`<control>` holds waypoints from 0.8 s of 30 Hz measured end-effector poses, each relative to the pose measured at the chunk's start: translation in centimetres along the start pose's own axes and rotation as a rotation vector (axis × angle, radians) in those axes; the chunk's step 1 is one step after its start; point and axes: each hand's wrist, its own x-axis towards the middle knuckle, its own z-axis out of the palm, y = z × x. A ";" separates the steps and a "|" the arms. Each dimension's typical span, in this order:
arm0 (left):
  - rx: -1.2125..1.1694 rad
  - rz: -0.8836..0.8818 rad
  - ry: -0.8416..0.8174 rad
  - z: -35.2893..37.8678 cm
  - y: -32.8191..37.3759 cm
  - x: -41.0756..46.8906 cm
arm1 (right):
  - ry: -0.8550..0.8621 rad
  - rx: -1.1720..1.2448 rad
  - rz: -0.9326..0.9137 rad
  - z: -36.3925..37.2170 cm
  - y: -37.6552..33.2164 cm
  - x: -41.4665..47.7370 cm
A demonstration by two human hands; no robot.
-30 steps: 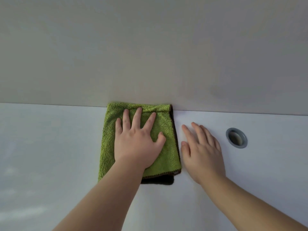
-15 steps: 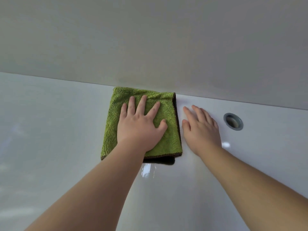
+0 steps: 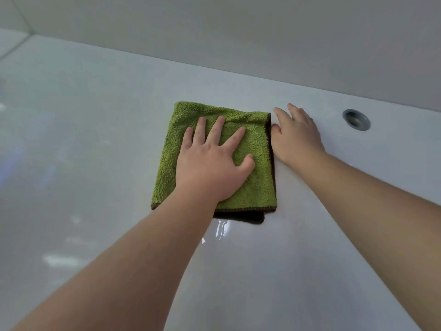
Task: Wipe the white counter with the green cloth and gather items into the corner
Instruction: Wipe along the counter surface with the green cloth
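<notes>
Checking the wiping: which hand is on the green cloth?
The left hand, flat on the cloth; the right hand rests on bare counter beside it.

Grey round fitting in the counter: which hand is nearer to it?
Right. The right hand lies flat on the white counter just left of the grey round fitting; the left hand presses the green cloth, farther left.

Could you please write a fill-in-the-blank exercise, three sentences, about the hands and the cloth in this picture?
1. The left hand presses flat on the ____ cloth.
2. The right hand rests on the bare counter and holds ____.
3. The round grey hole is nearest the ____ hand.
Missing words: green; nothing; right.
</notes>
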 end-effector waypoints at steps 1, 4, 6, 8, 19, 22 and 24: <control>-0.002 -0.002 0.004 -0.1 -0.1 -0.7 | -0.002 0.016 0.003 -0.1 -0.2 -0.7; -0.001 -0.010 0.013 -0.4 -0.4 -2.6 | -0.006 0.051 -0.005 0.0 -0.8 -3.5; -0.002 -0.013 0.007 -0.4 -0.6 -3.4 | -0.009 0.076 -0.018 0.4 -1.2 -5.5; 0.006 -0.010 0.000 -0.5 -0.9 -4.0 | -0.006 0.094 -0.026 0.8 -1.3 -7.3; -0.029 0.008 0.020 -1.3 -2.2 -12.3 | 0.092 0.054 -0.042 1.7 -1.3 -9.5; -0.039 -0.001 0.027 -1.6 -2.2 -14.4 | 0.099 0.043 -0.038 1.7 -1.3 -9.7; -0.038 0.001 0.022 -1.8 -2.1 -15.7 | 0.083 0.047 -0.014 1.5 -1.4 -9.9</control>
